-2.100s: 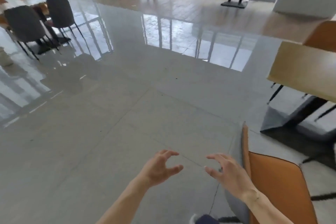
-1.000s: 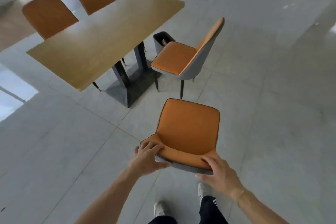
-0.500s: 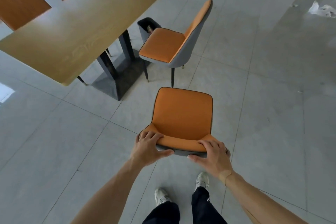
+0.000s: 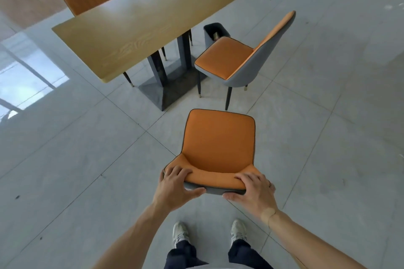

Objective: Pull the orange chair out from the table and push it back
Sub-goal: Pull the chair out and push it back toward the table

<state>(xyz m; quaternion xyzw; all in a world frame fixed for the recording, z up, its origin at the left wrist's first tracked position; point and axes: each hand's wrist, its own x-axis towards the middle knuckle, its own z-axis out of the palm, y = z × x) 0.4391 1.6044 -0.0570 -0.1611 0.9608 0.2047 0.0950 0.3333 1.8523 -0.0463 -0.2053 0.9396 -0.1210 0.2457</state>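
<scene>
Orange chair (image 4: pixel 219 137) | left hand (image 4: pixel 176 186) grips backrest top | right hand (image 4: pixel 254 191) grips backrest top

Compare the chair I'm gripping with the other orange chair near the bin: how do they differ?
The held chair stands clear of the table, gripped at its backrest by the left hand and right hand; the second chair is untouched, closer in, turned sideways. Both have orange seats and grey shells.
</scene>
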